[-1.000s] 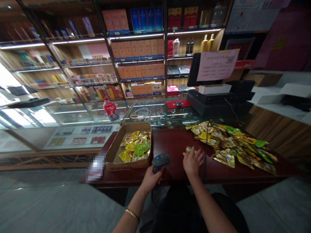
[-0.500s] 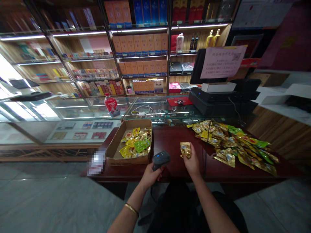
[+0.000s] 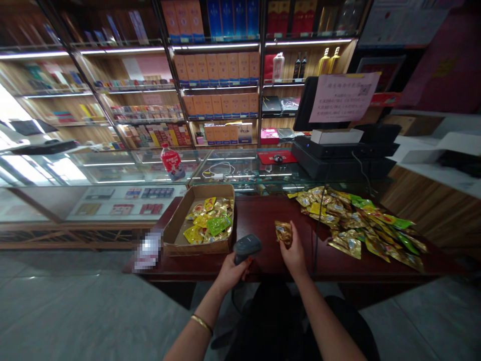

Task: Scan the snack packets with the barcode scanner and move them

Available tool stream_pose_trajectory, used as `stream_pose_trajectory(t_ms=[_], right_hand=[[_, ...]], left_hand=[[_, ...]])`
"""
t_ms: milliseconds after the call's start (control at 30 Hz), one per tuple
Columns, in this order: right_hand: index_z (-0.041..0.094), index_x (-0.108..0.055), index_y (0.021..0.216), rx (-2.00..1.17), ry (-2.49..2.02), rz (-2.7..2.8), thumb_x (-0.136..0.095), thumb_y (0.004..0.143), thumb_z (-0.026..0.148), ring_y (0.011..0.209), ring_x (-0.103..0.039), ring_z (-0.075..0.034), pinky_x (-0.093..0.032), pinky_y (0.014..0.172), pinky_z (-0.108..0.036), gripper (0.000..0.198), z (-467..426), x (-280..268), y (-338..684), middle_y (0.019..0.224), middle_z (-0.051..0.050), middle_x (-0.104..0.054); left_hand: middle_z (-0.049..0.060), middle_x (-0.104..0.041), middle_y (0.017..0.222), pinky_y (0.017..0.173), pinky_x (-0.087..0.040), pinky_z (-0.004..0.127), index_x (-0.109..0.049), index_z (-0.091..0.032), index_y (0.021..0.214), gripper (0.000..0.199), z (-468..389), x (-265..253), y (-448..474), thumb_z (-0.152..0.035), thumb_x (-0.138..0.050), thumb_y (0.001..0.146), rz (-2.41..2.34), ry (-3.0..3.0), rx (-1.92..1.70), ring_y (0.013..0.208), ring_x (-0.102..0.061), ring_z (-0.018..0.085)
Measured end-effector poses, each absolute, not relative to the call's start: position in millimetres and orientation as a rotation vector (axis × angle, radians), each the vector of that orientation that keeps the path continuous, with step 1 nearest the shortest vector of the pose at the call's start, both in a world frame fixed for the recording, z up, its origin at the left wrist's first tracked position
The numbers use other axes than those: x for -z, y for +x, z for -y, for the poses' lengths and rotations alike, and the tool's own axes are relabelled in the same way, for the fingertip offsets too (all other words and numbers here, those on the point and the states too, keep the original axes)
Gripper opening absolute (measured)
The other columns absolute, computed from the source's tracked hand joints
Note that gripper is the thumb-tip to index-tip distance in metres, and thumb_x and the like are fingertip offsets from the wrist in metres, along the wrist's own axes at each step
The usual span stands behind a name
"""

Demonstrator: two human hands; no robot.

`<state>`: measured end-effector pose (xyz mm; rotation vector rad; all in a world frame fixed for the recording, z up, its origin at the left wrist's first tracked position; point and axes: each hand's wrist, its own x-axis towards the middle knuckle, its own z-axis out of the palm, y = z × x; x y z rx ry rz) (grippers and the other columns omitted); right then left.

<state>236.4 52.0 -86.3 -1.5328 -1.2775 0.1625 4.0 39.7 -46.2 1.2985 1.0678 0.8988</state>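
My left hand is wrapped round the handle of a dark grey barcode scanner, its head pointing up and to the right. In my right hand a small gold foil snack packet is pinched between thumb and fingers, a short gap to the right of the scanner. Left of the scanner stands an open cardboard box with yellow, green and gold packets inside. A heap of gold, yellow and green snack packets lies on the right part of the dark red table.
Behind the table runs a glass display counter with a red-labelled bottle, a white cable and a mouse on a red pad. A monitor with a paper notice stands right. A dark cord crosses the table.
The gold packet has tilted and shifted slightly left in my right hand. A blue light on the scanner's head no longer shows. The whole view has shifted a little.
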Motion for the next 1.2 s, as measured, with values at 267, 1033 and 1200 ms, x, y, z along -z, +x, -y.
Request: stream_pose_trajectory(t_ms=[267, 1033, 1200], right_hand=[[0.016, -0.041, 0.147, -0.331, -1.672, 1.236, -0.056, 0.084, 0.035, 0.119, -0.065, -0.031, -0.052, 0.1, -0.045, 0.068, -54.0, 89.6, 243.4, 0.134, -0.018, -0.064], [0.003, -0.064, 0.128, 0.106, -2.506, 1.517, -0.053, 0.087, 0.023, 0.153, -0.003, -0.04, 0.006, 0.116, -0.069, 0.047, -176.4, 36.2, 304.7, 0.164, -0.024, -0.021], [0.002, -0.042, 0.149, 0.126, -2.683, 1.604, -0.043, 0.09, 0.024, 0.153, -0.009, -0.033, 0.007, 0.118, -0.064, 0.063, -181.8, 43.5, 325.7, 0.163, -0.019, -0.028]], left_hand=[[-0.004, -0.056, 0.045, 0.041, -0.034, 0.021, -0.059, -0.016, 0.071, 0.039, -41.3, 48.0, 8.2, -0.052, -0.074, 0.073, -1.11, 1.261, -0.922, 0.035, -0.046, 0.009], [-0.005, -0.053, 0.048, 0.037, -0.035, 0.019, -0.058, -0.017, 0.076, 0.029, -41.9, 55.1, 8.0, -0.04, -0.075, 0.071, -1.095, 1.198, -0.908, 0.036, -0.046, 0.008], [-0.005, -0.054, 0.049, 0.037, -0.035, 0.019, -0.058, -0.016, 0.078, 0.033, -43.4, 56.9, 7.8, -0.045, -0.074, 0.072, -1.13, 1.217, -0.907, 0.036, -0.047, 0.009]])
